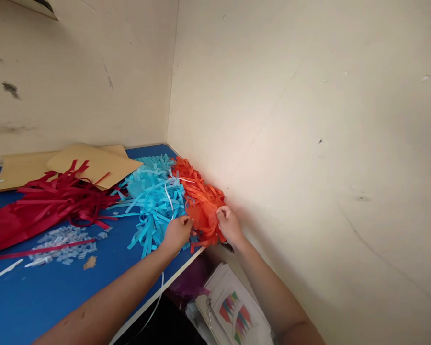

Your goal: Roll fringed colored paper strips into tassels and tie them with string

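Head view shows orange fringe (205, 216) lying between left hand (178, 232) and right hand (230, 225), both pinching it.

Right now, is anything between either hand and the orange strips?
Nothing visible. The left hand and right hand are both at the orange strips. The white string runs up from the left hand, over the blue strips.

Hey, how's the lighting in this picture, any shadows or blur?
Head view: soft, uneven light, brightest on the right wall; a faint shadow beside the right forearm; dim beneath the blue table; fine detail soft in the clear pieces.
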### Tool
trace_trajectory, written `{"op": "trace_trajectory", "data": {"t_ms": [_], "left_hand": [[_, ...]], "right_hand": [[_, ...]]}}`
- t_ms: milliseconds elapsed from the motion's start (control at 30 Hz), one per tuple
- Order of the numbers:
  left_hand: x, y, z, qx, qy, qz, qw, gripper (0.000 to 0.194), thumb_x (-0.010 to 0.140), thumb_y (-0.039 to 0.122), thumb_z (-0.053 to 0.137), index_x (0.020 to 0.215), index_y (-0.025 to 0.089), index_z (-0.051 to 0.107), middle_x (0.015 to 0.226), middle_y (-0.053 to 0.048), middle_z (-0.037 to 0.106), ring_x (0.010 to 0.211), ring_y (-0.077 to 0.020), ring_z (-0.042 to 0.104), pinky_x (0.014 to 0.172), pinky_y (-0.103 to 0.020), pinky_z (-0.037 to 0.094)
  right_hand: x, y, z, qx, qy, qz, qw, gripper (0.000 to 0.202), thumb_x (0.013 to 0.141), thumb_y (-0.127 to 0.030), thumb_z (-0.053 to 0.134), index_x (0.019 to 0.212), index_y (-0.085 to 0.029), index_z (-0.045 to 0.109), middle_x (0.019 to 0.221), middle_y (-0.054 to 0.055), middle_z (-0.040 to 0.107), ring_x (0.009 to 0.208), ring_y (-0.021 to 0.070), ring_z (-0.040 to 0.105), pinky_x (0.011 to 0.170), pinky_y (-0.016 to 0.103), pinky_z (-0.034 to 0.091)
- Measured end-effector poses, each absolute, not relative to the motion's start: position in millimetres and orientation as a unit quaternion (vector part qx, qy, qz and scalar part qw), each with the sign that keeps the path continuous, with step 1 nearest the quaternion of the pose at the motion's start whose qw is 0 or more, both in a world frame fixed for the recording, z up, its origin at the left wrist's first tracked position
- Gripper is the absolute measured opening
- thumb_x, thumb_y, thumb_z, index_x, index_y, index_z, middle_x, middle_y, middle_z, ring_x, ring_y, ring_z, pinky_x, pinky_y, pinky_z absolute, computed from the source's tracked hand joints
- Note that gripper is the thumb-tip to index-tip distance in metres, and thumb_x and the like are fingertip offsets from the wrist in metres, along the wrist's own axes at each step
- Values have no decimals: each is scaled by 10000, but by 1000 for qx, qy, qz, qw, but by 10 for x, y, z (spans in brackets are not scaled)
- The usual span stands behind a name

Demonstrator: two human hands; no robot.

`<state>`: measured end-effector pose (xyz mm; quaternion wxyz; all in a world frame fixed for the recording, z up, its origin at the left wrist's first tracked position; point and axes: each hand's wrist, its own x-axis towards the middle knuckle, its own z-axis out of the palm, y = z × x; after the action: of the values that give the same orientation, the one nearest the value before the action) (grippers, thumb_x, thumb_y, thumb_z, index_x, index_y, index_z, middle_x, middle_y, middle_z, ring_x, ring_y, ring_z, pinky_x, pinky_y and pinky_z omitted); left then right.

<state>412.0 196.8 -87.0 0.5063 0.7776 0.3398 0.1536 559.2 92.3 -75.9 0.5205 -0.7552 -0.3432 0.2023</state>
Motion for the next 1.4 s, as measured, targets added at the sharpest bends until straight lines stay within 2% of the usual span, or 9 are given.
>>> {"op": "trace_trajectory", "data": {"t_ms": [167,400,567,800,933,1033,1133,1233,1400], "left_hand": [[4077,1904,-739,910,166,213,315,356,904,208,453,1212,184,630,1407,-151,553,1373,-322,411,1154,-496,246],[4287,2086,-709,974,81,159,138,463,745,254,582,1163,67,655,1282,-244,618,1259,-383,493,1146,-569,192],[4263,2174,-741,983,99,119,94,474,748,348,601,1126,72,677,1227,-240,651,1195,-387,539,1134,-588,173],[4261,2145,-760,980,127,118,96,453,744,435,608,1060,125,707,1130,-209,698,1130,-383,577,1093,-606,226],[4004,2133,-623,971,124,181,100,278,696,413,644,876,219,730,921,-98,742,1029,-326,623,1078,-556,301],[3580,2148,-356,943,161,273,98,143,768,277,570,818,246,700,889,-44,722,965,-234,636,1005,-419,410],[3045,2249,10,868,293,393,73,305,862,230,458,1117,163,613,1122,-139,659,1129,-280,572,982,-462,423],[2489,2375,279,764,385,517,-10,620,821,326,583,1376,115,406,1358,-206,547,1331,-343,444,1100,-544,306],[1379,2266,-4,812,384,410,-158,390,823,153,544,1192,265,599,1085,-45,756,1211,-316,589,1158,-643,73]], "right_hand": [[5654,1007,-763,-764,-312,180,535,213,897,-423,387,832,-227,437,616,-30,543,466,141,559,495,256,465],[5649,972,-378,-797,-403,65,446,118,748,-311,650,800,-224,591,776,22,652,713,197,607,685,302,472],[5906,930,433,-818,-414,-95,387,112,798,-212,556,854,-216,653,976,71,643,912,239,560,811,338,395],[5989,1406,1825,-769,-357,-462,260,216,867,-155,450,977,-157,635,929,100,641,848,248,546,769,350,368],[5593,1886,2214,-725,-454,-495,150,247,905,-61,411,978,-152,628,918,96,644,866,232,533,813,380,306],[5122,2124,2072,-673,-600,-431,37,215,913,-63,473,827,-174,636,783,41,639,789,196,525,788,370,282],[4556,2203,1641,-589,-711,-383,24,201,954,-148,515,797,-179,637,747,34,647,790,202,532,766,371,280],[3920,2168,1166,-489,-801,-342,50,219,969,-150,501,801,-169,640,776,47,664,789,208,535,749,383,286],[3033,1936,487,-329,-876,-300,188,273,993,-137,443,815,-180,644,821,22,680,756,173,518,700,373,300]]}}
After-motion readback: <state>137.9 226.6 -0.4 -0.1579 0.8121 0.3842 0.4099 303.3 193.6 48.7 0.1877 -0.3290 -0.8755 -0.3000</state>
